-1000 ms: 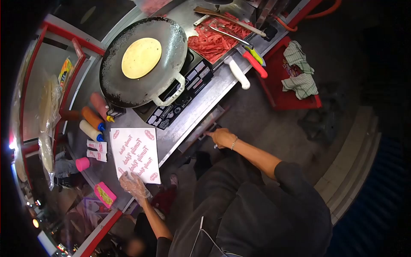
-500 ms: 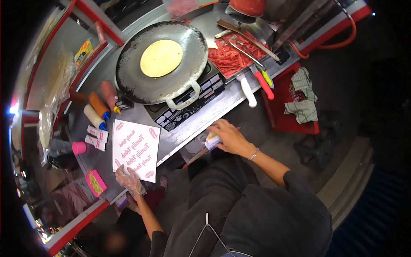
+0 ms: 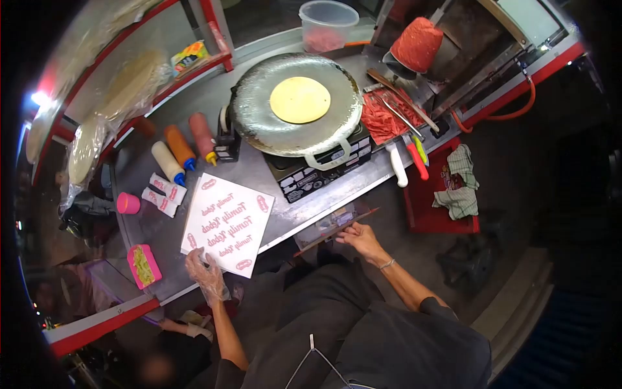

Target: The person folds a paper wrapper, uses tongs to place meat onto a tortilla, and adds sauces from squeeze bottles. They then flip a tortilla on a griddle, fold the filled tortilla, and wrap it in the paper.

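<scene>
My left hand [image 3: 206, 272], in a thin clear glove, lies on the near corner of a white paper sheet [image 3: 227, 223] printed in red, flat on the steel counter [image 3: 139, 175]. My right hand [image 3: 361, 237] is lower down, at the front edge of a shallow drawer [image 3: 330, 223] pulled out from under the counter. Its fingers touch the drawer's rim, and I cannot see whether they hold anything. Behind the paper, a round pan [image 3: 259, 123] with a pale flatbread [image 3: 300, 100] sits on a cooker [image 3: 321, 170].
Three sauce bottles [image 3: 180, 148], a pink cup [image 3: 127, 203] and a pink tray [image 3: 144, 266] stand left of the paper. Right of the pan are red meat strips [image 3: 379, 120], tongs and knives [image 3: 405, 163]. A checked cloth [image 3: 460, 185] lies on a red box. Bagged flatbreads [image 3: 87, 152] lean far left.
My head has turned, so the counter has shifted right and down in view. My right hand has drawn back from inside the drawer to its front edge. My left hand stays on the paper.
</scene>
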Available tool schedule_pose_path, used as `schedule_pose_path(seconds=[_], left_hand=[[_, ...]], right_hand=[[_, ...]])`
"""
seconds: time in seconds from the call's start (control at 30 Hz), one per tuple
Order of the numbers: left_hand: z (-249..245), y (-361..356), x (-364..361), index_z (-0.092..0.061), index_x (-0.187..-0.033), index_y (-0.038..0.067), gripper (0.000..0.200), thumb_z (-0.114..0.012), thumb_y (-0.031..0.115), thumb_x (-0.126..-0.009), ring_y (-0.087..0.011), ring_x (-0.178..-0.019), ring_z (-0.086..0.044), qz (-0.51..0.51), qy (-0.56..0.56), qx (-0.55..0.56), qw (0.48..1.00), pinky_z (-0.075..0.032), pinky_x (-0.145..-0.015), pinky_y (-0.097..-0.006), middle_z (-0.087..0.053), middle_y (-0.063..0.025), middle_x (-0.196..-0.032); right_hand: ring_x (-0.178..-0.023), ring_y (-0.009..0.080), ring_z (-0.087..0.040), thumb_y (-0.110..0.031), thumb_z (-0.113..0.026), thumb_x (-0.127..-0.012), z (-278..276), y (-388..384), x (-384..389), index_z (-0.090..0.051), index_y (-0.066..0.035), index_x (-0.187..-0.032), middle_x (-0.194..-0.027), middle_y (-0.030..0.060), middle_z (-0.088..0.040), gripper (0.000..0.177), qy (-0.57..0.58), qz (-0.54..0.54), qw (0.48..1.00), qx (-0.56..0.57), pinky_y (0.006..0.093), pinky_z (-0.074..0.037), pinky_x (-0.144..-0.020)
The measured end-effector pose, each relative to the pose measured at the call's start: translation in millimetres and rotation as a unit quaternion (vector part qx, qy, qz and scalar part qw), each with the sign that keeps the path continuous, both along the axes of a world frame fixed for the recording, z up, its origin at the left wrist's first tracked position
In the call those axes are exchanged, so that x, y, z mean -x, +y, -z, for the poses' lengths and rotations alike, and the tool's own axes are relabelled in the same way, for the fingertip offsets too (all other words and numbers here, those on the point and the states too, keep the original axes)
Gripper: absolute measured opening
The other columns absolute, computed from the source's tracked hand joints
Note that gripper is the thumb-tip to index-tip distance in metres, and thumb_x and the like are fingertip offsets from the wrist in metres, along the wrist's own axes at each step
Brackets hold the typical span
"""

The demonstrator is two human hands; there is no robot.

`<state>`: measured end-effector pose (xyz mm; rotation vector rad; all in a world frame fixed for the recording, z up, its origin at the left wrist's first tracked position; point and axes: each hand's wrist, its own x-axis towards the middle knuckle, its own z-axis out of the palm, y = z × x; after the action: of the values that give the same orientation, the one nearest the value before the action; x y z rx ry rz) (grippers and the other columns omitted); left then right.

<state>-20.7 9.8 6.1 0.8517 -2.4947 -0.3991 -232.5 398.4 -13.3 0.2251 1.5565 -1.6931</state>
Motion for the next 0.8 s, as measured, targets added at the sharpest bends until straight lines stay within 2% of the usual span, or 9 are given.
schedule_pose_path(seconds=[0.23, 0.3, 0.37, 0.43, 0.5, 0.57, 0.63, 0.73, 0.8], left_hand=[[4.4, -8.4, -9.0, -0.062, -0.115, 0.001, 0.028, -0.065, 0.007, -0.088, -0.0376, -0.114, -0.054, 0.026, 0.030, -0.030, 0.999, -0.043, -0.098, -0.0498, -0.058, -0.0185, -0.116], [4.2, -6.9, -7.1, -0.061, -0.115, 0.001, 0.028, -0.065, 0.008, -0.088, -0.0376, -0.115, -0.054, 0.020, 0.028, -0.033, 0.999, -0.043, -0.098, -0.0500, -0.058, -0.0185, -0.117], [5.9, -4.7, -8.8, -0.061, -0.115, 0.001, 0.029, -0.065, 0.009, -0.087, -0.0377, -0.115, -0.054, 0.012, 0.022, -0.035, 0.999, -0.043, -0.099, -0.0502, -0.057, -0.0185, -0.117], [12.8, -7.7, -9.7, -0.060, -0.115, 0.001, 0.030, -0.065, 0.009, -0.087, -0.0379, -0.116, -0.054, 0.007, 0.010, -0.011, 1.000, -0.042, -0.100, -0.0507, -0.057, -0.0182, -0.117], [17.3, -8.2, -9.5, -0.059, -0.116, 0.001, 0.031, -0.064, 0.010, -0.087, -0.0382, -0.116, -0.054, 0.010, 0.009, -0.003, 1.000, -0.042, -0.100, -0.0512, -0.057, -0.0180, -0.118], [17.2, -6.2, -10.6, -0.059, -0.117, 0.001, 0.031, -0.064, 0.009, -0.087, -0.0383, -0.115, -0.054, 0.001, 0.009, -0.008, 1.000, -0.042, -0.100, -0.0510, -0.058, -0.0184, -0.119], [14.0, -4.7, -10.6, -0.061, -0.116, 0.001, 0.030, -0.063, 0.009, -0.087, -0.0387, -0.115, -0.054, 0.005, 0.020, -0.004, 1.000, -0.043, -0.100, -0.0509, -0.058, -0.0188, -0.119], [19.9, -2.0, -19.3, -0.063, -0.114, 0.001, 0.028, -0.063, 0.008, -0.087, -0.0394, -0.115, -0.056, -0.012, 0.060, 0.013, 0.998, -0.044, -0.099, -0.0507, -0.060, -0.0197, -0.119], [13.4, 16.4, -21.8, -0.065, -0.113, 0.001, 0.026, -0.063, 0.007, -0.088, -0.0396, -0.116, -0.059, -0.084, 0.094, 0.018, 0.992, -0.045, -0.101, -0.0508, -0.062, -0.0203, -0.121]], right_hand=[[-0.116, 0.0301, -0.067, 0.010, -0.056, -0.093, 16.3, -32.9, 42.8, -0.054, 0.013, -0.129, -0.132, 0.0256, -0.061, 0.036, 0.054, -0.006, 0.998, -0.033, 0.0383, -0.062, -0.093], [-0.108, 0.0295, -0.070, 0.008, -0.060, -0.093, 21.4, -16.9, 52.0, -0.051, 0.015, -0.133, -0.130, 0.0261, -0.063, 0.041, 0.058, -0.088, 0.991, -0.084, 0.0379, -0.064, -0.088], [-0.089, 0.0258, -0.075, 0.002, -0.062, -0.093, -24.2, 7.4, 71.6, -0.056, 0.013, -0.126, -0.117, 0.0226, -0.071, 0.035, 0.159, -0.297, 0.922, -0.190, 0.0340, -0.064, -0.070], [-0.084, 0.0215, -0.075, -0.005, -0.064, -0.093, -68.9, 16.2, 98.4, -0.063, 0.005, -0.121, -0.103, 0.0171, -0.076, 0.030, 0.262, -0.240, 0.907, -0.226, 0.0325, -0.060, -0.061], [-0.077, 0.0225, -0.074, -0.010, -0.064, -0.091, -98.6, 30.4, 140.3, -0.067, -0.002, -0.118, -0.089, 0.0122, -0.076, 0.028, 0.449, -0.120, 0.845, -0.265, 0.0348, -0.057, -0.061], [-0.083, 0.0300, -0.071, -0.013, -0.067, -0.090, -107.8, 43.9, 195.4, -0.067, -0.005, -0.118, -0.094, 0.0141, -0.074, 0.029, 0.614, 0.014, 0.688, -0.387, 0.0413, -0.057, -0.071], [-0.095, 0.0390, -0.067, -0.017, -0.068, -0.090, -96.0, 56.0, 230.4, -0.065, -0.005, -0.119, -0.107, 0.0201, -0.070, 0.032, 0.666, 0.044, 0.478, -0.571, 0.0458, -0.055, -0.083], [-0.102, 0.0436, -0.064, -0.020, -0.068, -0.090, -52.4, 82.2, 287.8, -0.063, -0.007, -0.123, -0.114, 0.0232, -0.065, 0.036, 0.562, -0.086, 0.498, -0.655, 0.0495, -0.052, -0.090], [-0.101, 0.0450, -0.064, -0.019, -0.067, -0.090, -45.8, 99.1, 312.5, -0.063, -0.007, -0.124, -0.112, 0.0235, -0.065, 0.036, 0.593, -0.103, 0.535, -0.593, 0.0511, -0.052, -0.091]])
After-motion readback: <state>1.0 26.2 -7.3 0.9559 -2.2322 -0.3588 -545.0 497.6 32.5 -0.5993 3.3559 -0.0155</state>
